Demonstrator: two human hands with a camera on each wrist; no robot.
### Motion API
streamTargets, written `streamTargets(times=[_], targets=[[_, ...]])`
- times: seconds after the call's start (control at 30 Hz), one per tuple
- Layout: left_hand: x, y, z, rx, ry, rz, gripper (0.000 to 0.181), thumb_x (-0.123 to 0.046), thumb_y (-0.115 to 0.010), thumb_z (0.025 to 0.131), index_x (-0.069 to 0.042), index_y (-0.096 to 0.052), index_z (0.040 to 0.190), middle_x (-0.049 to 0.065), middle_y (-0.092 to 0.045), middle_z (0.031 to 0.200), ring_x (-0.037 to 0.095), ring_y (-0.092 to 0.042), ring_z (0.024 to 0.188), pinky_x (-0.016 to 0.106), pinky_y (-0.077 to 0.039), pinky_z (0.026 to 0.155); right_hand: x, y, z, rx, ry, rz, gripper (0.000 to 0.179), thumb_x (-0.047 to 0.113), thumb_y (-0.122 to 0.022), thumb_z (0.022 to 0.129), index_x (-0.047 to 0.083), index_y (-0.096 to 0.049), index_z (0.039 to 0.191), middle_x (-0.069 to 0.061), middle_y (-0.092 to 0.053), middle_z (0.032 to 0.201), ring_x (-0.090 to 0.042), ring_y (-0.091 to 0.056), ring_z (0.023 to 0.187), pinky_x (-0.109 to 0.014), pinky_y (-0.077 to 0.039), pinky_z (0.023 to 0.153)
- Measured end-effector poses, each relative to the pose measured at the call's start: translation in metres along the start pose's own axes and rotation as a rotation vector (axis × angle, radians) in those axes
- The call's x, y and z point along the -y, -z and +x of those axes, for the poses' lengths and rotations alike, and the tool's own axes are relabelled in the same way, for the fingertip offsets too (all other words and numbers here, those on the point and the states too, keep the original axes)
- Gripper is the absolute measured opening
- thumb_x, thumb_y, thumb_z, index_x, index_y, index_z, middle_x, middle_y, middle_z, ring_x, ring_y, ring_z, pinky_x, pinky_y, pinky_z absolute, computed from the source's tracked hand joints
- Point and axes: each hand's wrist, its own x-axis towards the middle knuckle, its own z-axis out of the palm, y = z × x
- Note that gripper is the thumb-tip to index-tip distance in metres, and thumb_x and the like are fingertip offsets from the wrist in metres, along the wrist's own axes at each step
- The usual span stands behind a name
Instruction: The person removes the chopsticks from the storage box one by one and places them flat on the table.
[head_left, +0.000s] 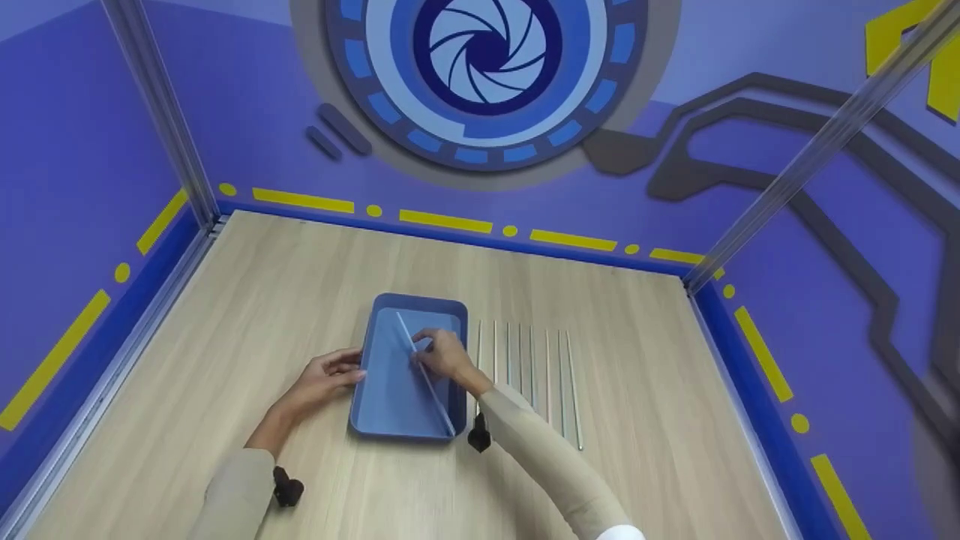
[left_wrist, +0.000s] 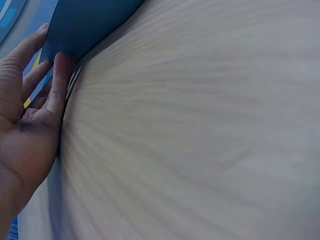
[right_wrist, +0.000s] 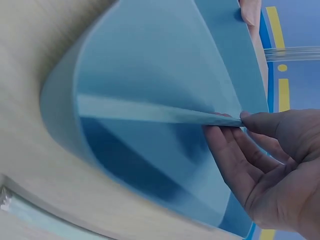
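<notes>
A blue rectangular tray (head_left: 388, 390) lies on the wooden table. My left hand (head_left: 326, 382) holds its left side, with the thumb at the rim and the fingers along the outer wall (left_wrist: 95, 30). Over the tray, my right hand (head_left: 446, 354) pinches a long, thin, pale blue stick (right_wrist: 145, 111) between thumb and fingertips. The stick slants across the tray, its near end by the near right corner of the rim. To the tray's right lies a row of several slim sticks (head_left: 547, 360), silvery, pinkish and bluish; my right forearm covers part of them.
Blue-purple panels (head_left: 247, 97) with yellow marks stand around the table (head_left: 637, 360) at the back and both sides. Metal posts (head_left: 169, 112) rise at the back corners. Small black devices hang at both wrists.
</notes>
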Motion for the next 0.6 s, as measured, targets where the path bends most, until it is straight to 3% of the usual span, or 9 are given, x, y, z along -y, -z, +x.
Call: streamTargets(times=[0.17, 0.43, 0.6], targets=[[0.000, 0.001, 0.001, -0.006, 0.012, 0.001, 0.067, -0.011, -0.071, 0.096, 0.011, -0.038, 0.151, 0.037, -0.046, 0.146, 0.003, -0.064, 0.105, 0.019, -0.057, 0.092, 0.001, 0.007, -0.002, -0.008, -0.012, 0.058, 0.032, 0.003, -0.071, 0.094, -0.002, -0.067, 0.126, -0.023, -0.077, 0.088, -0.033, -0.076, 0.072, -0.034, -0.062, 0.053], [-0.002, 0.000, 0.000, -0.025, 0.027, 0.041, 0.068, -0.015, -0.073, 0.096, 0.009, -0.041, 0.151, 0.034, -0.049, 0.146, 0.003, -0.064, 0.105, 0.019, -0.057, 0.091, -0.003, 0.015, -0.004, -0.046, 0.019, 0.108, 0.032, 0.003, -0.072, 0.093, -0.007, -0.066, 0.123, -0.026, -0.076, 0.087, -0.036, -0.076, 0.071, -0.028, -0.060, 0.049], [-0.001, 0.000, -0.001, -0.034, 0.033, 0.040, 0.067, -0.014, -0.072, 0.096, 0.007, -0.041, 0.151, 0.033, -0.050, 0.145, 0.003, -0.064, 0.105, 0.019, -0.057, 0.091, -0.005, 0.020, -0.008, -0.045, 0.009, 0.142, 0.034, 0.002, -0.071, 0.094, -0.009, -0.063, 0.125, -0.028, -0.075, 0.089, -0.036, -0.076, 0.072, -0.033, -0.062, 0.052]])
